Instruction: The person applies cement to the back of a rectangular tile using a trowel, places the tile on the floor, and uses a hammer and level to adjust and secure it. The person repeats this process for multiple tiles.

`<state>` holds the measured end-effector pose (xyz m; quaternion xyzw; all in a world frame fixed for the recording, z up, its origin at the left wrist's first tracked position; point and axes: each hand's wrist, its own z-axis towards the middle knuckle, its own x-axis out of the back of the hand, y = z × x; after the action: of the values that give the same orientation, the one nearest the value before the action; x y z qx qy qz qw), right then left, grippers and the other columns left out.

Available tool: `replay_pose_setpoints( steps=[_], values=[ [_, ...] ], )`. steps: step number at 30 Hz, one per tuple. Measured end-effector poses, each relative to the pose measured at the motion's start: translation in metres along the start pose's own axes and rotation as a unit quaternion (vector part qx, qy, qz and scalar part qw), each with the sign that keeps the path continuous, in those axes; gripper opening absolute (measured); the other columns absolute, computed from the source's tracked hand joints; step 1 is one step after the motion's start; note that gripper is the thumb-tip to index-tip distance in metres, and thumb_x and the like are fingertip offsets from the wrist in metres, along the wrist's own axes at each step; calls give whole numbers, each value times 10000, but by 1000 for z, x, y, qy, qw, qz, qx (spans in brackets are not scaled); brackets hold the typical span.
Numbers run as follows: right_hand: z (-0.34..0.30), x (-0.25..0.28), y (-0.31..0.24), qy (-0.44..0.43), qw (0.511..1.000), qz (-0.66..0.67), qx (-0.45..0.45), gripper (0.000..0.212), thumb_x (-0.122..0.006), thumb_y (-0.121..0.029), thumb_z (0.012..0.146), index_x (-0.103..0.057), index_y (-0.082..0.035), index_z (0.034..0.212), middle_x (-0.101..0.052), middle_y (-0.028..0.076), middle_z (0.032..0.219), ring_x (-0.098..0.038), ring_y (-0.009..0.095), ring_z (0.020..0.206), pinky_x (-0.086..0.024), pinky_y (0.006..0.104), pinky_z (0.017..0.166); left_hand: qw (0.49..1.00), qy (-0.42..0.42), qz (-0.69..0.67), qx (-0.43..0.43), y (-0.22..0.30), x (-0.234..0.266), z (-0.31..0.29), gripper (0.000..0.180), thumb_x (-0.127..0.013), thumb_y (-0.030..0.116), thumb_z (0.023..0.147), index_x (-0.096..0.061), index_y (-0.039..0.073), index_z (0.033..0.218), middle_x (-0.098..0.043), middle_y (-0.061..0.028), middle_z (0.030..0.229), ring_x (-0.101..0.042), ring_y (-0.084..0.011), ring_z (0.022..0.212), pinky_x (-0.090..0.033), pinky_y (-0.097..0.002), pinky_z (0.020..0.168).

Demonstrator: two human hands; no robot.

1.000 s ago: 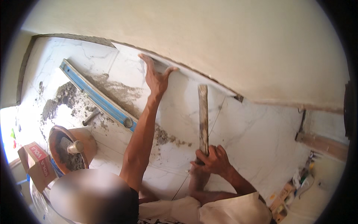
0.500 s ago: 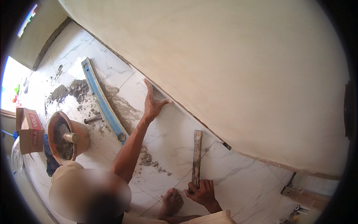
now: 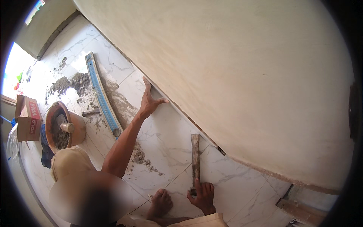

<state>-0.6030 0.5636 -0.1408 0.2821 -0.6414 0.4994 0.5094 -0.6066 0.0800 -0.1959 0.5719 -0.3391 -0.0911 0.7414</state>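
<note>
My left hand (image 3: 150,103) lies with fingers and thumb spread on a white marbled floor tile (image 3: 166,123), close to the base of the cream wall (image 3: 245,83). Nothing is in it. Low in the view, my right hand (image 3: 203,196) has its fingers closed around the head end of a hammer (image 3: 195,157). The worn wooden handle points away from me toward the wall, and my fingers hide much of the head. A bare foot (image 3: 161,204) rests on the tiles to the left of that hand.
Left of my left arm lie a long blue level (image 3: 100,90), a short dark tool (image 3: 90,112) and crumbled grey mortar (image 3: 77,83). Further left stand an orange bucket (image 3: 78,126) of mortar and a cardboard box (image 3: 22,130). A wooden piece (image 3: 302,212) lies lower right.
The whole view has shifted slightly. My left hand stays spread by the wall. The fingers of my right hand have shifted on the hammer, whose handle now stands a little straighter in view.
</note>
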Motion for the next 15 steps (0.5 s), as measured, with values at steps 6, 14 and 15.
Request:
replay_pose_setpoints(
  steps=[6, 14, 15],
  values=[
    [-12, 6, 3, -12, 1000, 8, -6, 732, -709, -347, 794, -514, 12, 1401, -542, 171, 957, -524, 356, 942, -396, 525, 942, 999, -5, -26, 22, 0, 3, -1, 1495, -970, 291, 606, 133, -102, 1535, 5, -300, 1654, -102, -342, 1550, -168, -383, 1256],
    [-36, 0, 6, -2, 1000, -4, -29, 701, -688, -365, 786, -560, -73, 1410, -542, 163, 943, -548, 371, 959, -427, 609, 992, 999, -13, -41, 27, 7, 4, 0, 1610, -986, 435, 532, 158, -87, 1537, -18, -321, 1643, -74, -365, 1550, -123, -417, 1263],
    [-36, 0, 5, 1, 1000, -6, -28, 698, -685, -367, 788, -562, -73, 1408, -542, 163, 943, -548, 372, 963, -428, 607, 992, 999, -12, -38, 26, 5, 4, -1, 1610, -988, 437, 528, 147, -96, 1536, 10, -326, 1642, -71, -370, 1550, -128, -411, 1264]
  ],
)
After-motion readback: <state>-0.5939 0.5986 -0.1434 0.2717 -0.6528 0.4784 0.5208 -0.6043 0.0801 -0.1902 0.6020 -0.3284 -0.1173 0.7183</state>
